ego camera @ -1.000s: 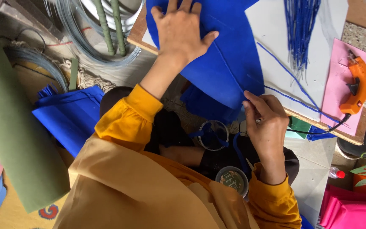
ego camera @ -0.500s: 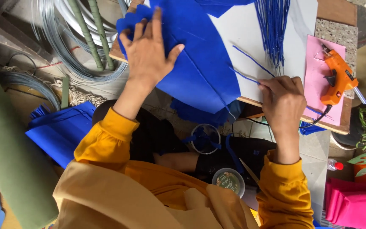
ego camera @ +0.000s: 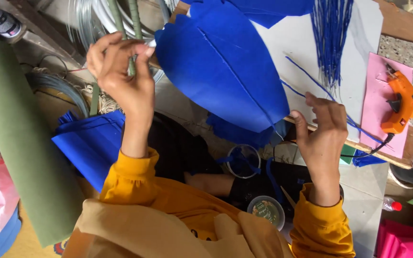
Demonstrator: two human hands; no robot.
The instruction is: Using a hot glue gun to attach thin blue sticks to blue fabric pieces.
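Two hands: left hand pinches one blue foam petal by its edge, right hand half-curled, holding nothing visible.

Hands: 2, left hand, right hand. Large blue leaf-shaped foam pc: 1 on the board. Blue foam sheets, stacked: 1 pile, exact no. can't tell. Thin blue strips: 1 bundle, too many to count, plus approx. 2 loose strips. Orange glue gun: 1. Pink sheet under it: 1. Green foam roll: 1. Green-wrapped rods: 2. Grey wire coils: several, no. unclear. Round clear containers: 2, one empty-looking, one lidded. Small bottle w/ red cap: 1.
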